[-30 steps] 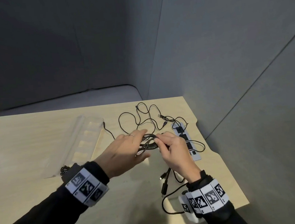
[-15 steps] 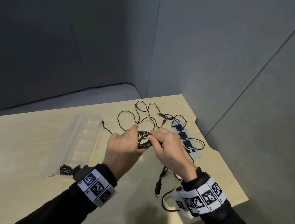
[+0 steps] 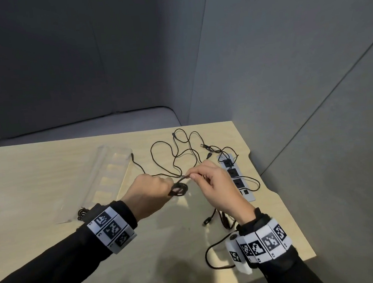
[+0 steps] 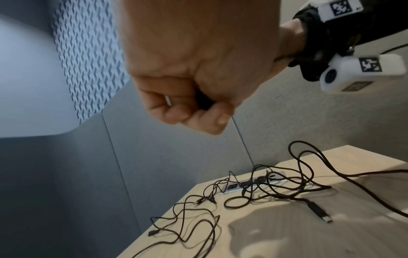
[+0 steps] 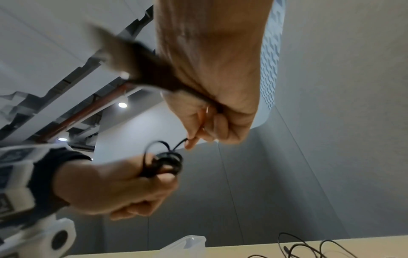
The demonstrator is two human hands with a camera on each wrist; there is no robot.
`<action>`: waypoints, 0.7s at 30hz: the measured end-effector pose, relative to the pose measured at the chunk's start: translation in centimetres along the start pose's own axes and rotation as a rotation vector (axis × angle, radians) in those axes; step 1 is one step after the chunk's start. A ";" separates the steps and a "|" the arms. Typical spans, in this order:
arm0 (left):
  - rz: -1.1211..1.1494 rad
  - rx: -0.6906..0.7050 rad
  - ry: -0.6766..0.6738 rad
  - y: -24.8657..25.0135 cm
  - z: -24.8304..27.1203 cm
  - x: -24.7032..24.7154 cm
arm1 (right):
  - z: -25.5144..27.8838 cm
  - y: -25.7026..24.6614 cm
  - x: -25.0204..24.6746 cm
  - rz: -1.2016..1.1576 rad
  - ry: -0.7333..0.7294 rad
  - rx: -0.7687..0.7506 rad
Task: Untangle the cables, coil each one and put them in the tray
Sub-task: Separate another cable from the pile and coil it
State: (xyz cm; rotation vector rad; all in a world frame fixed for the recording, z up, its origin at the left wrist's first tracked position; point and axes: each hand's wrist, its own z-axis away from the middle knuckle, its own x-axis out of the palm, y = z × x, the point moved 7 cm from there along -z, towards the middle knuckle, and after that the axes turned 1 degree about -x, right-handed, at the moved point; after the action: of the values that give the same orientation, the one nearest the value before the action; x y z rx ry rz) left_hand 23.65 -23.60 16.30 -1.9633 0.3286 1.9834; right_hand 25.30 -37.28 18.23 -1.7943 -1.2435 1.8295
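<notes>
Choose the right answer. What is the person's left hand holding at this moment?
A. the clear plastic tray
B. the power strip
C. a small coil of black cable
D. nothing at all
C: the left hand grips a small coil of black cable, while the right hand pinches the strand leading off it.

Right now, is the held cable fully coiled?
Not fully: left hand grips the coil, right hand pinches its loose end.

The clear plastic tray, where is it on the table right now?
In the head view the clear tray lies on the table's far left part, beyond the left hand, with a small coiled cable at its near end.
</notes>
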 end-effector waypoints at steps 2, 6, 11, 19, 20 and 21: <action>0.040 0.042 0.003 0.3 0.0 -0.2 | -0.6 0.1 -0.2 0.025 0.063 -0.030; 0.283 -0.184 0.183 -1.0 -0.6 -2.5 | -0.8 0.2 1.0 -0.049 0.058 0.017; 0.278 -0.380 0.076 -1.8 -0.7 -1.6 | 0.7 -1.4 4.3 0.419 -0.288 -0.036; -0.052 -0.139 0.059 -0.3 -0.3 0.6 | 1.5 -4.6 1.5 0.701 -0.400 -0.227; -0.065 -0.120 0.083 0.2 -0.3 0.6 | 1.5 -4.9 1.6 0.715 -0.436 -0.245; -0.065 -0.099 0.087 0.9 -0.3 0.7 | 1.6 -5.4 1.7 0.728 -0.466 -0.274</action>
State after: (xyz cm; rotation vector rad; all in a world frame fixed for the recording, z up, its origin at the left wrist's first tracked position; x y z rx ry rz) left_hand 23.63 -24.49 15.58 -2.0981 0.1873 1.9115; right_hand 21.67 -33.50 20.81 -2.2574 -1.0982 2.7069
